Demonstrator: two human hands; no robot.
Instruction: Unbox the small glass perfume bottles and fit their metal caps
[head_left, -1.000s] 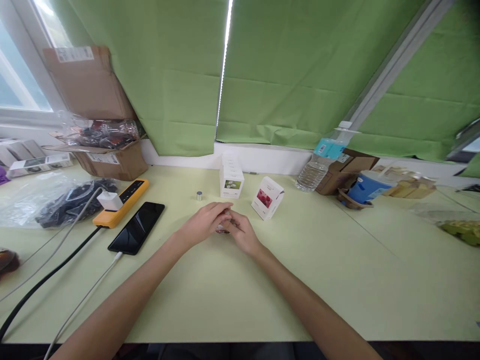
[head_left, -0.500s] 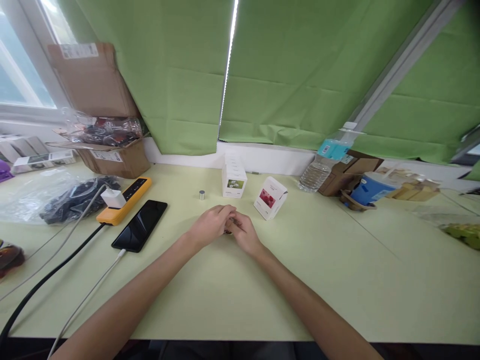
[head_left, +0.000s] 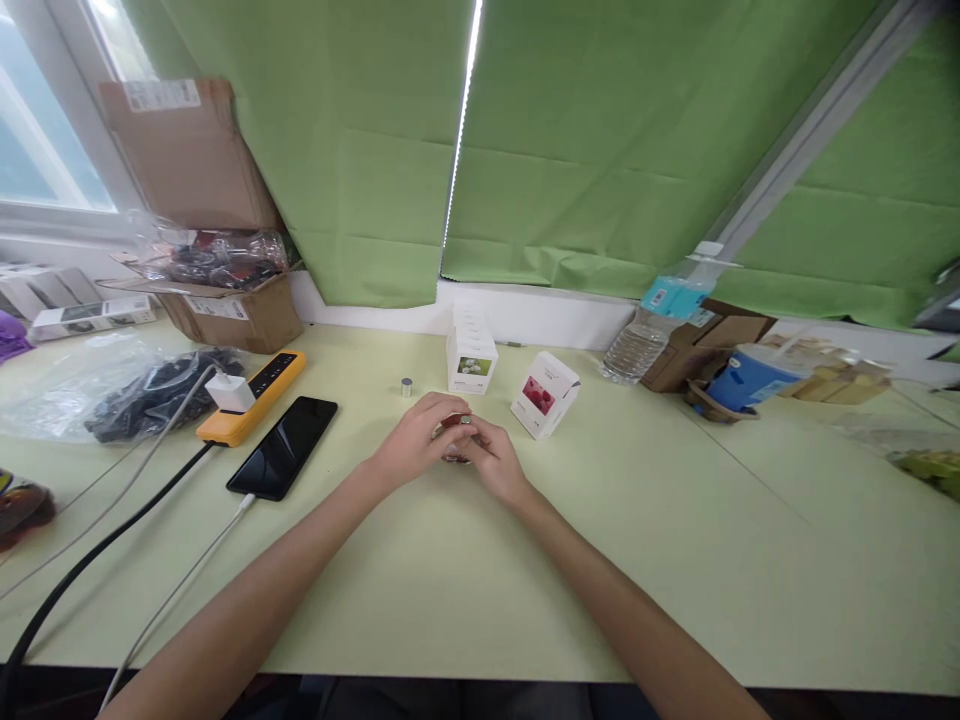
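Note:
In front of me, over the middle of the table (head_left: 420, 580), my two hands meet around a small glass bottle (head_left: 454, 457). Its lower part looks clear with something reddish-brown in it, and a small shiny top shows between the fingers. My left hand (head_left: 421, 438) curves round it from the left, with thumb and fingers near the top. From the right, my right hand (head_left: 496, 464) grips it with bent fingers. Most of the bottle is hidden. A small silver cap (head_left: 406, 387) stands just beyond my left hand. White boxes (head_left: 472, 370) and a white carton with a red picture (head_left: 545, 394) stand behind my hands.
On the left lie a black phone (head_left: 283, 447) on a cable, an orange power strip (head_left: 251, 398) and a plastic bag (head_left: 67, 385); behind them is an open cardboard box (head_left: 247, 315). To the right are a water bottle (head_left: 651, 325) and a blue cup (head_left: 750, 377).
My left fingers have lifted and spread apart from the right hand's, so more of the small bottle and its shiny top shows. The view has shifted slightly.

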